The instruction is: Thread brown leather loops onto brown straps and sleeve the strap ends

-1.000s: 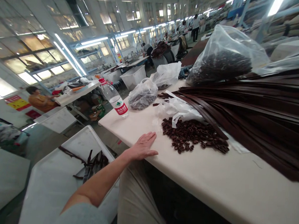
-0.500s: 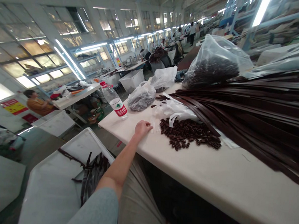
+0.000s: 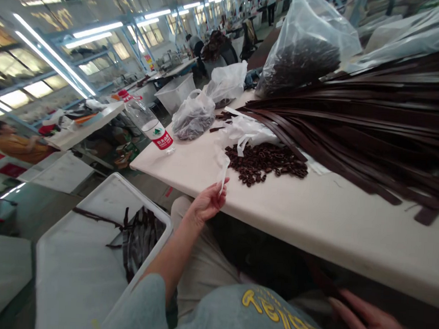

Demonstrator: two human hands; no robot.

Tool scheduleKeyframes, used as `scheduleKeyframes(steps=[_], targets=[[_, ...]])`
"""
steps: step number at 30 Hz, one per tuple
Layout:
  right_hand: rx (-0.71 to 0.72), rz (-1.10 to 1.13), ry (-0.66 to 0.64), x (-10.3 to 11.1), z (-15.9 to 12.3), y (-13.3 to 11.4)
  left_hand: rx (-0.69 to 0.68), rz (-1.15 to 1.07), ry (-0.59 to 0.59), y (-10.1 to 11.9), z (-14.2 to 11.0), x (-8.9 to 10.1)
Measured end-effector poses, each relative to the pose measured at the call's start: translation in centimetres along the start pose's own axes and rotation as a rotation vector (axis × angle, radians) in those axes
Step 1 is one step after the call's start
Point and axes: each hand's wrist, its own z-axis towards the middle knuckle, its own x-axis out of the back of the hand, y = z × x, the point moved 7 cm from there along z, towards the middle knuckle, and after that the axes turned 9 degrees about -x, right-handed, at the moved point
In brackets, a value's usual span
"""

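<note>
Where the left hand (image 3: 209, 202) hangs, right by the near edge of the counter (image 3: 334, 214): thumb and fingers pinched together, and up out of the grip comes a thin white strip (image 3: 224, 173), leaning toward 1 o'clock.
Right hand (image 3: 375, 317): off at 4 o'clock from the left one, low in the shade below that edge, blurred, fingers closed on a dark brown band (image 3: 324, 278) that runs out toward 10 o'clock.
Small brown loops (image 3: 267, 162): 2 o'clock from the left hand, as with every bearing below; a loose heap on the counter, just beside the strip.
White crumpled sheeting (image 3: 252, 132): 1 o'clock, touching the heap's far side.
Long brown straps (image 3: 355, 108): a big glossy fan, spread from 1 round to 3 o'clock.
Bottle (image 3: 164, 141): 10 o'clock, clear, red cap, red label, near the counter's corner.
Bags: 11 o'clock, a small knotted bag (image 3: 193, 119); 12 o'clock, a whitish bag (image 3: 227, 79) behind; 1 o'clock, a large clear bag (image 3: 306, 56), dark pieces inside.
White bin (image 3: 70, 274): 8 o'clock, dark scraps (image 3: 140, 239) heaped inside.
Person in an orange top (image 3: 21, 147): 9 o'clock, well apart.
</note>
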Motion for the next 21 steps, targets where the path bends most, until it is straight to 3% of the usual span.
scheduleKeyframes(steps=[3,5,8,12,18,21], targets=[[0.015,0.002,-0.088,0.4,-1.3,-3.7,0.224,-0.175,-0.093,-3.9,-2.9,-1.9],[0.019,0.019,-0.134,0.6,-2.2,-5.3,0.325,-0.117,-0.144,-6.0,-4.1,-2.7],[-0.031,0.093,-0.205,0.9,-3.9,-5.7,0.395,0.002,-0.267,-8.3,-5.3,-3.9],[-0.093,0.172,-0.219,2.1,-6.0,-5.1,0.293,0.049,-0.38,-9.1,-5.6,-5.9],[-0.009,0.17,-0.172,3.0,-6.6,-7.7,0.128,0.014,-0.248,-8.9,-4.6,-8.1],[0.024,0.237,-0.083,3.3,-5.7,-9.7,0.095,0.03,-0.255,-9.0,-4.7,-9.4]])
